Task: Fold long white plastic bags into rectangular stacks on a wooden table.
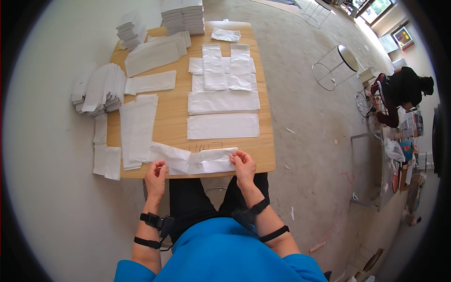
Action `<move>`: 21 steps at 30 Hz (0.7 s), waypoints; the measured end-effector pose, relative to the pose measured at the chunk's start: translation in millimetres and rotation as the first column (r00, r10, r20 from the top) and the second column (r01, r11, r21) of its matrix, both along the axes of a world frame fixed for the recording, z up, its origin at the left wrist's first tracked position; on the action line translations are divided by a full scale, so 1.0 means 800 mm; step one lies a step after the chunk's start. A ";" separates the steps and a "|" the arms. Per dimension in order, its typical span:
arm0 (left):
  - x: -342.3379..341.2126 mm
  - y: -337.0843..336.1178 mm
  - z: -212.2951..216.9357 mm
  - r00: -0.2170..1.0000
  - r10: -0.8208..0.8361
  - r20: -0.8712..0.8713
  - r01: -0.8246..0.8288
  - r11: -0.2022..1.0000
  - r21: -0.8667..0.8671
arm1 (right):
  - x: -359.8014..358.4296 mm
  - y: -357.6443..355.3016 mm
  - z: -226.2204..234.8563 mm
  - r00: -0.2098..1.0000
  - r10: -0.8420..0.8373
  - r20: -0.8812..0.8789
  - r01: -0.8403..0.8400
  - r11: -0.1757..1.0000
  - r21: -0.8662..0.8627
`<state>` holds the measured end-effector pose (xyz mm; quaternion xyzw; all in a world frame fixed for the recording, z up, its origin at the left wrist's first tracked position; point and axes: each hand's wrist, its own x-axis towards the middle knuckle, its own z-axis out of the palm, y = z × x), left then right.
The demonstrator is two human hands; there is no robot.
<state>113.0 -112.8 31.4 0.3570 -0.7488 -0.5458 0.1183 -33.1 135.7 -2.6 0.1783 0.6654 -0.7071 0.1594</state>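
Observation:
At the table's near edge lies a long white paper strip (217,160), creased and raised in folds. My right hand (244,168) pinches its right end between thumb and fingers. My left hand (156,177) is closed at the strip's lower left edge, thumb and fingertips together on the paper. Just left of the strip, a fan of long white sheets (141,123) lies lengthwise. Beyond it are a flat white strip (223,126) and another behind that, both crosswise. Farther back, two upright strips (214,66) lie across several crosswise ones.
The wooden table (164,113) carries white paper stacks (183,18) at its far left and a heaped pile (101,87) along the wall. A round stool (346,57) stands on the floor to the right. Farther right, a person in black (405,87) sits beside a cluttered table (389,164).

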 end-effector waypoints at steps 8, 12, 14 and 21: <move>0.002 -0.006 -0.020 0.968 0.235 0.086 -0.235 0.972 -0.018 | -0.004 0.003 -0.006 0.997 -0.039 0.072 0.045 0.995 -0.088; -0.007 -0.028 -0.042 0.880 0.422 0.218 -0.418 0.906 -0.064 | 0.002 0.009 0.020 0.999 -0.020 -0.049 0.020 1.000 -0.005; -0.011 -0.041 -0.063 0.817 0.518 0.253 -0.520 0.852 -0.063 | 0.008 0.008 0.047 0.990 0.030 -0.139 -0.025 0.999 0.037; -0.039 -0.024 -0.044 0.698 0.593 0.401 -0.522 0.805 -0.283 | 0.036 0.001 0.087 0.922 0.278 -0.271 -0.272 0.960 0.058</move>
